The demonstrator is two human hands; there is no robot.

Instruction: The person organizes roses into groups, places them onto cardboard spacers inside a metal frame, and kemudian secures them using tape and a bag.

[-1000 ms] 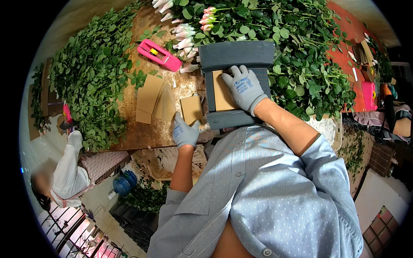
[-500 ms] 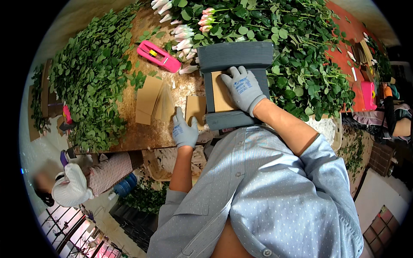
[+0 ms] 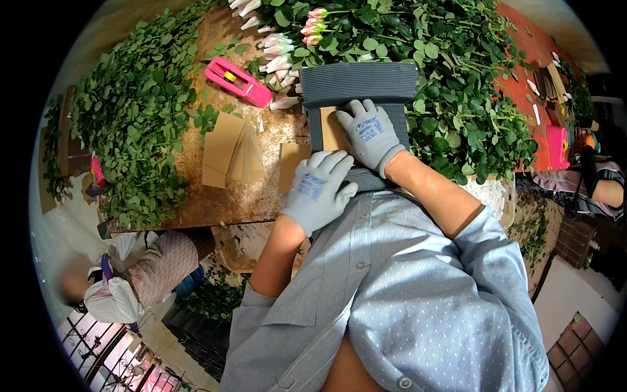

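A black ribbed holder (image 3: pixel 359 85) stands at the table's near edge, directly before me. In its middle lies a piece of brown cardboard (image 3: pixel 332 136), partly covered by my hands. My right hand (image 3: pixel 373 137), in a grey glove, lies flat on this cardboard with its fingers stretched out. Also gloved in grey, my left hand (image 3: pixel 317 194) reaches over the holder's near left corner, fingers extended toward the cardboard's lower end. Whether its fingertips press on the card I cannot tell. Just left of the holder is another cardboard piece (image 3: pixel 292 164), partly behind my left hand.
A fanned stack of cardboard sheets (image 3: pixel 221 150) and a pink tape dispenser (image 3: pixel 239 82) lie on the wooden table (image 3: pixel 189 209). Leafy stems (image 3: pixel 130 130) are heaped left; more stems with wrapped white buds (image 3: pixel 279 62) and pink roses (image 3: pixel 315 29) lie beyond. Another person (image 3: pixel 157 268) is at left.
My left hand has moved right and up from the table beside the cardboard onto the holder's near left side. My right hand stays on the card. The person at left has shifted.
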